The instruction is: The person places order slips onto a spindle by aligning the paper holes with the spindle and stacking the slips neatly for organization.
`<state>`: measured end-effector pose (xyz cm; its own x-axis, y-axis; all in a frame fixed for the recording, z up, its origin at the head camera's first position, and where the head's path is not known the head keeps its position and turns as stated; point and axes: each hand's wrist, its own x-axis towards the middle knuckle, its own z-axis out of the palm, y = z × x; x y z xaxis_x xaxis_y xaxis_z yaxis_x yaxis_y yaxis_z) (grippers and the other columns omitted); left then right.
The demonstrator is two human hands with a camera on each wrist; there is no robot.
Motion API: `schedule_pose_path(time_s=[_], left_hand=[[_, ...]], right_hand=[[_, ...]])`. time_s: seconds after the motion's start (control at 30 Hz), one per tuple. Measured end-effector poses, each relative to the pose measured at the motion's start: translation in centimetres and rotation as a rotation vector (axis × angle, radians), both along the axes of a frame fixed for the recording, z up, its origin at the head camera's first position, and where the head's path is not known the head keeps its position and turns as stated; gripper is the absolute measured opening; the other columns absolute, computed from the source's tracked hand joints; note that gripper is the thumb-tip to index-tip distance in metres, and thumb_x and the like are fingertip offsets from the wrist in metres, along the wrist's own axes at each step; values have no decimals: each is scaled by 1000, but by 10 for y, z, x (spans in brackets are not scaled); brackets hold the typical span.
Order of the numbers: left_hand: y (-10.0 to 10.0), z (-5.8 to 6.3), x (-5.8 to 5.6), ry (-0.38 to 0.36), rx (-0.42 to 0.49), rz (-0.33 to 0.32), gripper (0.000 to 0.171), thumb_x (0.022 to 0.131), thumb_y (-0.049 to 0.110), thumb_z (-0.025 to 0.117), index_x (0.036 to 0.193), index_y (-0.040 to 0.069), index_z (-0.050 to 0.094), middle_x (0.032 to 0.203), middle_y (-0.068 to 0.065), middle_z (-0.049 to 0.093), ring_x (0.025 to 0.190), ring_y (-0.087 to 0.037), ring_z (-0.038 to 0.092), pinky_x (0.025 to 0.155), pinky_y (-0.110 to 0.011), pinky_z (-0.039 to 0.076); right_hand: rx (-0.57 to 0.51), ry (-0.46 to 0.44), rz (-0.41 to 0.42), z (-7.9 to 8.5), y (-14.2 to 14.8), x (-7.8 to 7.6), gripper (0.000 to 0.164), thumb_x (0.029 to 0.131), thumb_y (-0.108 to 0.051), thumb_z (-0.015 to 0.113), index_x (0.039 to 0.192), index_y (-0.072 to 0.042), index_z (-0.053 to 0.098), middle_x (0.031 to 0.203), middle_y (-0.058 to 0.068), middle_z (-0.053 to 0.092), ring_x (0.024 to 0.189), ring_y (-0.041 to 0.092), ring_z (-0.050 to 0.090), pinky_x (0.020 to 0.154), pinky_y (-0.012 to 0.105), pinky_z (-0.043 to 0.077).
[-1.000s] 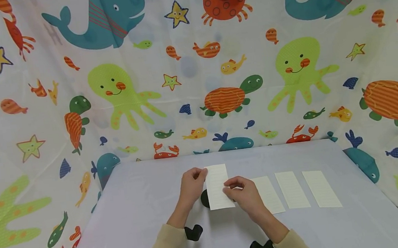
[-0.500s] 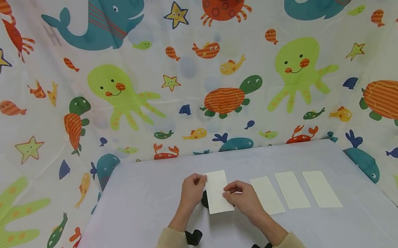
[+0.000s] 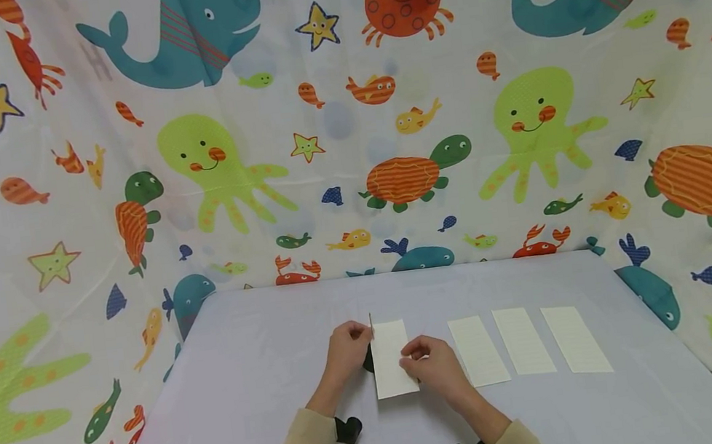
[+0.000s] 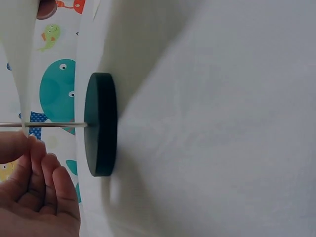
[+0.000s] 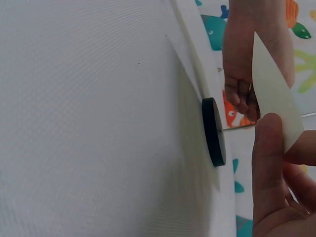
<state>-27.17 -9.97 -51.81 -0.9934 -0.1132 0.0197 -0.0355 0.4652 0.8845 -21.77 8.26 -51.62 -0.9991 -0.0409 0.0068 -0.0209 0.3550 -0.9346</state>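
A cream paper slip [image 3: 392, 364] is held between the two hands over a bill spike with a round dark base [image 4: 101, 126]. The spike's thin metal rod [image 4: 59, 125] crosses the slip's edge in the left wrist view, and its tip shows above the slip in the head view. Thumb and fingers of the left hand [image 3: 347, 355] pinch the slip's left edge right at the rod. On the opposite edge the right hand [image 3: 435, 367] pinches the slip [image 5: 276, 94] between thumb and finger. Most of the base is hidden behind the slip in the head view.
To the right lie three more slips in a row: a near one [image 3: 479, 351], a middle one [image 3: 524, 342] and a far one [image 3: 576, 340]. The white-covered table [image 3: 249, 381] ends at a curtain [image 3: 358, 236] printed with sea animals.
Both hands have lowered the slip and come slightly toward the person. The rod's tip now shows above the slip's top edge. The three slips on the right have stayed put.
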Motion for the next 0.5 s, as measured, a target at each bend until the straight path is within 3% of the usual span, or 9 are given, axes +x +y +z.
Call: schedule_pose_path(time_s=[0.3,0.5], left_hand=[[-2,-12,1,0,-71,-33,9,95,12,69,90,5,69,79,-3,60,73,-17,53,63,-29,46],[-3,-19,-1,45,-106,-75,10,93,10,70,85,4,68,75,-2,59,69,-15,52,61,-29,45]], right_hand=[[81,13,52,-10,0,2,11,82,-5,77,90,-5,70,77,2,59,69,15,53,54,26,46],[97,15,116,-13,2,5,11,82,-2,75,90,-3,69,73,2,59,61,14,55,53,28,48]])
